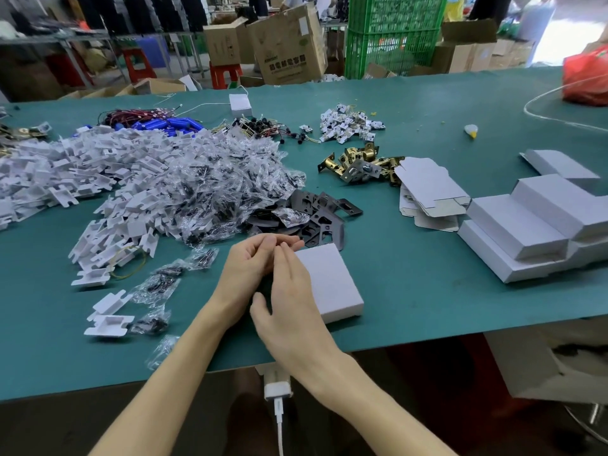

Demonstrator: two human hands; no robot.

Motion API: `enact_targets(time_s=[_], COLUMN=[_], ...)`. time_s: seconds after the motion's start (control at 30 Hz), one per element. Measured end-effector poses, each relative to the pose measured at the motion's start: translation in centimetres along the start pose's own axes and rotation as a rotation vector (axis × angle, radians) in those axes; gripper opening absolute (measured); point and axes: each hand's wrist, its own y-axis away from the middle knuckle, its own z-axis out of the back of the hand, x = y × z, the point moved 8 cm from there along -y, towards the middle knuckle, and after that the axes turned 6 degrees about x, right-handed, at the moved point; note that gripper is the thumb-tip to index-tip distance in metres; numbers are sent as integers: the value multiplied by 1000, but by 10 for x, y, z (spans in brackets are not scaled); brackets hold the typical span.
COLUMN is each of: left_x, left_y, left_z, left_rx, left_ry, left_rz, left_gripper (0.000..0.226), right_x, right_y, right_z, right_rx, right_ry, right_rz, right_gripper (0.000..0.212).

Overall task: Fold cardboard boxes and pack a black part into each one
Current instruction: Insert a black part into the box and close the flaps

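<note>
Box: small closed white cardboard box [332, 284] lay on the green table mat [411, 291], touching the right hand [289, 311].
Right fingers: straight, pressed together.
Left hand [250, 274]: fingers loosely curled (grip hidden, couldn't tell).
Parts: flat black metal plates [320, 215] heaped just behind the box.

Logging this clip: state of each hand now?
Left hand: fingers curled, hold cannot be told.
Right hand: open, fingers straight, by the white box.

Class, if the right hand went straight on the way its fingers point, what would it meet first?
Probably the left hand, whose fingers curl across just beyond the fingertips of the right hand; the black plates lie further on. Depth is unclear.
</note>
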Motion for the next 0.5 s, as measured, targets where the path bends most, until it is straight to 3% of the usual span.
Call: enact_targets(time_s=[0.17,0.27,0.37,0.5], left_x=[4,2,-1,-4], left_y=[1,2,4,6], left_z=[-2,-4,-7,-9], left_rx=[31,34,44,47], left_ry=[0,22,46,83], left_rz=[34,21,1,-30], left_gripper=[29,28,27,28], right_x=[-22,-25,-30,-71], right_y=[3,11,15,8], right_z=[21,47,69,61], right_rx=[-29,-151,-282,-41], right_ry=[18,16,322,613], right_rz=[-27,4,26,-288], right_gripper=[73,62,62,83])
